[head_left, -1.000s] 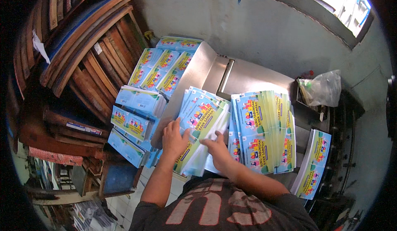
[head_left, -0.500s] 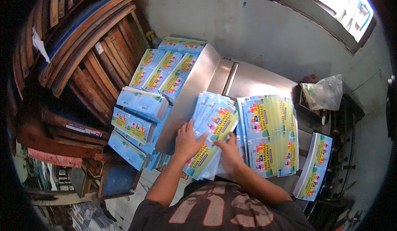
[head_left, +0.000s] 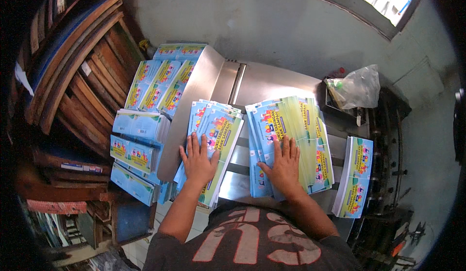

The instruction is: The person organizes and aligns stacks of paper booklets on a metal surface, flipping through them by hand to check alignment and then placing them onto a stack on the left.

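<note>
Blue printed covers fill stacked bundles [head_left: 132,155] at far left, outside a metal panel [head_left: 195,84]; their stepped, uneven edges could let a top bundle slide if knocked. Just inside the panel, a person's left hand [head_left: 198,165] lies flat, fingers spread and grasping nothing, on a slanted sheaf [head_left: 224,137] of the same covers. Pressed unevenly, its loose top sheets might skew or bend against the metal. Across a strip of bare metal table [head_left: 236,160], the right hand [head_left: 285,171], also flat and gripping nothing, rests on a fanned sheaf [head_left: 303,134]. Its staggered layers look the likeliest to slip, since a sideways push could spread the fan further. Farthest right, a separate narrow stack [head_left: 358,176] stands apart, untouched; an elbow swung wide could disturb it, a careless reach scatter its covers.
</note>
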Demonstrator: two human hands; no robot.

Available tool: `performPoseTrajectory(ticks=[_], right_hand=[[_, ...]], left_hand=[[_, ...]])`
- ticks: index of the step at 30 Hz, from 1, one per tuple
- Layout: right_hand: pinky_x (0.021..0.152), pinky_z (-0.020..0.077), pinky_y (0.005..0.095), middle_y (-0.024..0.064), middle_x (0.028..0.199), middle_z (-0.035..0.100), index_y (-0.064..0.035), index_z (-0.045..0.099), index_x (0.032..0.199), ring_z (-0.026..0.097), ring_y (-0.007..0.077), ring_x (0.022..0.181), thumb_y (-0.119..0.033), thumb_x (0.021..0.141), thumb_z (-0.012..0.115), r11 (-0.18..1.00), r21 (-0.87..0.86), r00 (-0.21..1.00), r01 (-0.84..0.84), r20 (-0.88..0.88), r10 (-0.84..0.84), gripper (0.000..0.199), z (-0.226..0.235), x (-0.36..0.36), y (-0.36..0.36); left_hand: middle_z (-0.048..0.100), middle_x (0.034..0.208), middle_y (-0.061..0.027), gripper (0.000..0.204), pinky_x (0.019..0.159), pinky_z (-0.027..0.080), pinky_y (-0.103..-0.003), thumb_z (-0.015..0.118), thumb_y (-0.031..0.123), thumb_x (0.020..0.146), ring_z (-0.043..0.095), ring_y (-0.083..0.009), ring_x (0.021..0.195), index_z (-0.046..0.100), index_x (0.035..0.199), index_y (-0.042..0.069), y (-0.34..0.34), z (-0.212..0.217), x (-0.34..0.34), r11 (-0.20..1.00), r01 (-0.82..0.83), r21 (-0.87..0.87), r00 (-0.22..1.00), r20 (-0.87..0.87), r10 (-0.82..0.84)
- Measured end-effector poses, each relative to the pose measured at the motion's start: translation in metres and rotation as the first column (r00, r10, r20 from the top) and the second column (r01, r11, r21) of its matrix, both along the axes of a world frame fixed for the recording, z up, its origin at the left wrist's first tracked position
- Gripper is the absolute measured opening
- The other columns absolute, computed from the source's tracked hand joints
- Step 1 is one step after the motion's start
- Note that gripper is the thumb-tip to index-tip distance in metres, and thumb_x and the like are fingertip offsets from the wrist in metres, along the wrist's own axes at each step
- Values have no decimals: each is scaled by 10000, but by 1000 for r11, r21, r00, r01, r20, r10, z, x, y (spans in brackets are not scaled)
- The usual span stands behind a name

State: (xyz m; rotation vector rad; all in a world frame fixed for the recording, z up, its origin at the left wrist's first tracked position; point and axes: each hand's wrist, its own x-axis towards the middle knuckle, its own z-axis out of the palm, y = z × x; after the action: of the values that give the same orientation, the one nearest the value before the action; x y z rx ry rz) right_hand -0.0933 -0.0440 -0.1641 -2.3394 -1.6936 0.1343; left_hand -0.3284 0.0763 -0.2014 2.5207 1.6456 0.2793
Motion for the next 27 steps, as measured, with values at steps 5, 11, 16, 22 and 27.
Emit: performPoseTrajectory(ticks=[5,11,16,22,27], right_hand=[[1115,211,583,236,1466,365,-28,493,1341,282,455,1371,-498,753,748,996,84,997,-35,-61,40,795,-8,14,-4],[1099,287,499,238,1412,428,-7,478,1340,360,425,1332,-379,739,795,980,191,963,-57,-249,105,775,1,33,-4],[1069,368,449,246,1347,475,35,455,1336,433,411,1275,-338,783,768,890,344,841,300,-535,-77,736,-14,106,-22],[982,430,448,246,1224,541,29,575,1236,523,393,1131,-386,794,761,974,62,865,217,-475,-162,634,-23,162,-29],[1010,428,392,226,1246,532,51,544,1282,556,331,1139,-375,841,731,991,16,641,130,-765,-72,641,-2,141,-23]], left_hand=[[322,1505,-235,699,1103,174,-620,577,503,897,294,-415,1384,448,1408,44,-14,34,40,996,47,71,990,126,-56],[585,1201,-207,612,877,492,-353,681,301,907,601,-266,1051,429,1337,-54,-52,34,135,732,376,-568,530,780,333],[632,1134,-186,678,807,526,-302,656,244,930,644,-190,969,299,1396,-94,-45,6,158,607,460,-647,389,762,518],[677,1093,-137,355,822,555,-353,667,75,894,676,-220,941,562,1211,-44,-35,11,189,358,608,-709,291,618,730],[681,1115,-134,324,849,563,-396,674,27,867,683,-252,959,600,1179,-19,-35,1,205,397,603,-692,271,645,714]])
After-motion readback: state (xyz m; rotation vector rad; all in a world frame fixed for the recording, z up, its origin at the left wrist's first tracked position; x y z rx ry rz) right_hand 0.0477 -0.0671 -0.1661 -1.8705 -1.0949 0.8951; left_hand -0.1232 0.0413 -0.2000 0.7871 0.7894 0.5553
